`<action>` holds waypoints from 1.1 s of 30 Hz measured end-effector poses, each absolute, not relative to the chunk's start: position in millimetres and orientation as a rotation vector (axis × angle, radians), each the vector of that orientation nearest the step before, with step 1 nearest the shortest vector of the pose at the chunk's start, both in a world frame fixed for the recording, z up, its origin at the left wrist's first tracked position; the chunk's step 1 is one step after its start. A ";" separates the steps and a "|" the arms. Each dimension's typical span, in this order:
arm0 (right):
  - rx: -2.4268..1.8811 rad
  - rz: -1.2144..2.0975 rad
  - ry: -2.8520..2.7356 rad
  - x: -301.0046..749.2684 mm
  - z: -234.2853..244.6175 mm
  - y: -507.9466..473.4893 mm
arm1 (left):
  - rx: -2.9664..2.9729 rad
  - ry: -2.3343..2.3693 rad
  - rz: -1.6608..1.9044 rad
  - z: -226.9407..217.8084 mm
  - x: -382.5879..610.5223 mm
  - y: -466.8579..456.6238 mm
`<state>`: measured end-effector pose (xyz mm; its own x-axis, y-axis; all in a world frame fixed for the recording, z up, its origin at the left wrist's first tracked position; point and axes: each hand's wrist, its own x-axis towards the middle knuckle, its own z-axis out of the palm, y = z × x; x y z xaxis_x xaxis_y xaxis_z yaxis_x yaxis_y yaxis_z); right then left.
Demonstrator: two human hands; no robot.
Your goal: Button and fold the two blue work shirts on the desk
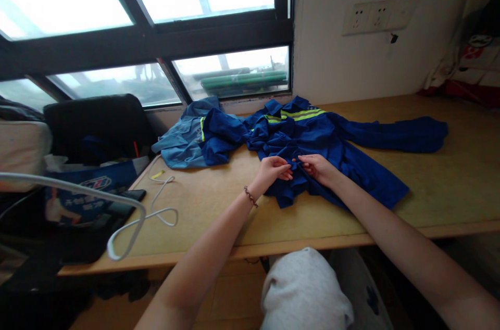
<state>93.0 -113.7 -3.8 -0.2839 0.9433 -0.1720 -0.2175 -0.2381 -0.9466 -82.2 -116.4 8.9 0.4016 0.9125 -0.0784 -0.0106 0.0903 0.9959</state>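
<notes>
A dark blue work jacket [351,148] with yellow-green stripes lies spread on the wooden table [219,210], one sleeve stretched out to the right. My left hand [273,169] and my right hand [318,167] meet at the jacket's front, near its lower middle. Both pinch the blue cloth with fingers closed, almost touching each other. A beaded bracelet sits on my left wrist.
A lighter blue garment [187,137] lies crumpled at the back left by the window. A white clothes hanger [128,226] juts over the table's left edge, beside a white cord [164,205]. Dark bags [94,127] are piled at left. Wall sockets [375,16] sit above.
</notes>
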 end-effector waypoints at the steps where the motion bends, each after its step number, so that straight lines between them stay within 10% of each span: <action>1: -1.011 1.715 -1.053 94.0 -2.9 -113.7 | 1.227 0.898 0.881 9.0 -82.0 -116.5; 33: -0.958 1.941 -0.811 94.4 -0.4 -115.6 | 0.989 0.878 0.912 2.6 -84.9 -114.4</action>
<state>94.4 -115.6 -0.4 -0.3869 0.8635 -0.3235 -0.3765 -0.4681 -0.7994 -84.9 -114.4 2.6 0.3571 0.9158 -0.1841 -0.2189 0.2737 0.9366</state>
